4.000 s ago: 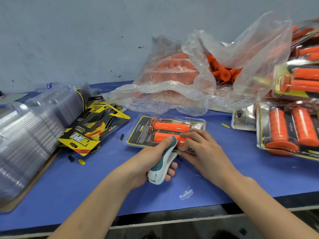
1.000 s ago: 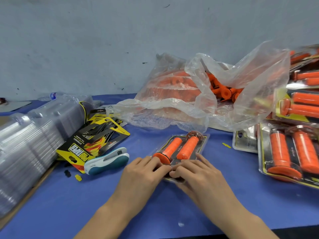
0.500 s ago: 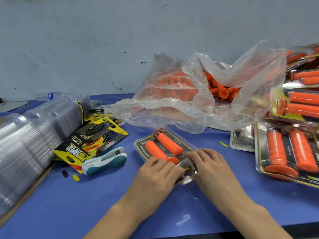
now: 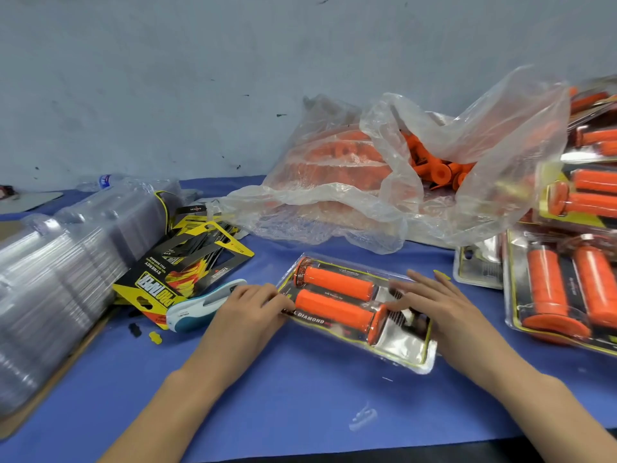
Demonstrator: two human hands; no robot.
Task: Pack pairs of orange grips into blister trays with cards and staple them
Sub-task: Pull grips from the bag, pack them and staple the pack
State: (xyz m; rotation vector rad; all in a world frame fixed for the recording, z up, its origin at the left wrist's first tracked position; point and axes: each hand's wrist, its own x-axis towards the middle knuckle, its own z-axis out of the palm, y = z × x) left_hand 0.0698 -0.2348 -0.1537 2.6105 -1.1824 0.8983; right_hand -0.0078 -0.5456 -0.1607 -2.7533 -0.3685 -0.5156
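Observation:
A clear blister pack (image 4: 405,350) with a black-and-yellow card and two orange grips (image 4: 337,297) lies flat on the blue table (image 4: 267,402), its long side running left to right. My left hand (image 4: 248,310) pinches the pack's left edge. My right hand (image 4: 437,302) lies with straight fingers on its right part, by the grips' flanged ends. A white and teal stapler (image 4: 200,307) rests just left of my left hand, with no hand on it.
Stacked empty clear trays (image 4: 60,272) and loose printed cards (image 4: 187,265) lie at the left. A big plastic bag of orange grips (image 4: 384,172) sits behind. Finished packs (image 4: 561,289) pile up on the right. Small card scraps (image 4: 147,332) lie near the stapler.
The stapler was put down at the left. Both hands have turned the pack round on the table, so it now lies left to right, with my hands at opposite ends.

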